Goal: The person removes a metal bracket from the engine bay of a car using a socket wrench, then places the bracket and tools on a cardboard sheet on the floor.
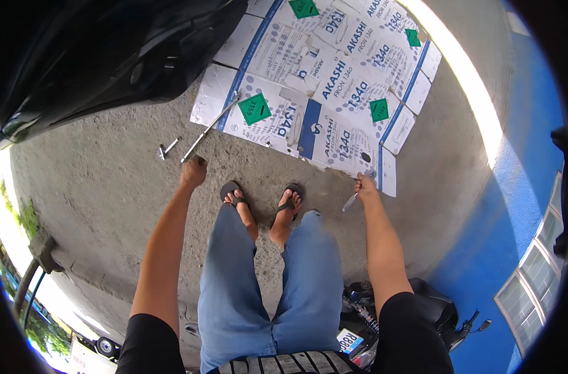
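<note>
My left hand is closed at the near end of a long metal bar, a wrench-like tool. The bar's far end lies over the edge of a flattened cardboard sheet, white with blue bands and green diamonds. Just left of the bar, a short T-shaped metal tool rests on the concrete. Close to the sheet's near right corner, my right hand is closed around what looks like a screwdriver. Its clear handle sticks out below the fingers; the fingers partly hide the rest.
A glossy black vehicle body overhangs the upper left. My sandalled feet stand on rough concrete. Behind at lower right is a parked motorcycle, beside a blue wall. A black grooved band shows at the bottom edge.
</note>
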Motion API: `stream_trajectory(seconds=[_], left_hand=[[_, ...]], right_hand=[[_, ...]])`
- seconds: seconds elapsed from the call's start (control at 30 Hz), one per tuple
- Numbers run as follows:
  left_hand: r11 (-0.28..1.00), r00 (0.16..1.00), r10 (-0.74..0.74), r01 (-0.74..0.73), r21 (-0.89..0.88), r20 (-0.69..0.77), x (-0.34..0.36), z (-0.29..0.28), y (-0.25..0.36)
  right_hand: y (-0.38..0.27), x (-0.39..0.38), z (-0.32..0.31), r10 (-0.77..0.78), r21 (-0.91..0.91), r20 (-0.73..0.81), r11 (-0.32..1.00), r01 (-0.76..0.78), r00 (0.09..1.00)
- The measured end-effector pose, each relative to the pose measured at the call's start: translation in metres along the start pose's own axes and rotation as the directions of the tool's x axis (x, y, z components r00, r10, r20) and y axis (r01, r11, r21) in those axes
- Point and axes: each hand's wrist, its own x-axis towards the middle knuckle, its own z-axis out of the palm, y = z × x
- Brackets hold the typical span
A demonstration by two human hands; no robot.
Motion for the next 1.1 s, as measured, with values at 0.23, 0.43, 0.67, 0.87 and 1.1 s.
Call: stream_trajectory(seconds=[0.23,0.43,0.67,0.87,1.1], left_hand=[[0.968,0.962,0.19,-0.15,0.202,-0.194,0.112,0.025,0.072],[0.985,0.951,0.164,-0.142,0.099,-0.263,0.141,0.038,0.065],[0.98,0.943,0.19,-0.167,0.104,-0.273,0.131,0.024,0.069],[0.964,0.908,0.263,-0.259,0.057,-0.327,0.123,0.047,0.046],[0.949,0.872,0.235,-0.11,0.296,-0.429,0.123,0.061,0.0]], right_hand=[[0.087,0.103,-0.002,0.124,0.03,0.138,0.991,-0.129,0.983],[0.13,0.152,0.048,0.072,-0.002,0.197,0.997,-0.073,0.978],[0.095,0.125,0.089,-0.053,-0.108,0.215,0.991,0.077,0.975],[0.057,0.11,0.105,-0.161,-0.202,0.247,0.956,0.213,0.956],[0.026,0.098,0.121,-0.247,-0.277,0.287,0.903,0.327,0.926]])
